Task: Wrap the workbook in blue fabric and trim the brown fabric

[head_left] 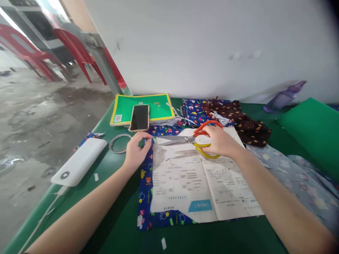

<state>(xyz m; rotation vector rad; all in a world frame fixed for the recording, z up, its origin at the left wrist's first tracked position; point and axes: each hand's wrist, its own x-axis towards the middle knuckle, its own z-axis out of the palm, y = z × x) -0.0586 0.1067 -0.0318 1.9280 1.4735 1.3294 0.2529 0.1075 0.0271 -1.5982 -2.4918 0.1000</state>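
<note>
Scissors [182,140]: long steel blades, one orange loop handle and one yellow, lying flat across the top edge of the open booklet [185,180], tips pointing toward its top-left corner. Blades look nearly closed.

Right hand [219,141]: fingers through the loops and wrapped round the handles, palm down at the booklet's top centre, forearm running diagonally over the right page.

Left hand [136,151]: just off the booklet's top-left corner, thumb and forefinger pinched together on the edge of the blue fabric [145,183] right by the blade tips, other fingers curled.

Booklet: thin matte paper with printed text, spread flat with a centre fold. Blue fabric lies under it, soft cotton-like cloth with a small bright cartoon print, showing as a strip along the booklet's left and bottom edges.

Everything sits on a smooth green table [119,218].

Behind the booklet:
- Green hardcover book [159,106] with a yellow border.
- Glossy black phone [139,118] in a peach case, overlapping the book's front edge.

Left of the booklet:
- White rounded power bank [79,161].
- Coiled grey cable [118,143].

Right of the booklet:
- Crumpled brown patterned cloth [246,123], behind and to the right.
- Pale grey-blue printed cloth [296,176].

Purple translucent bottle [284,96] is on its side by the wall, far right of the booklet. Can't tell what is in it.
</note>
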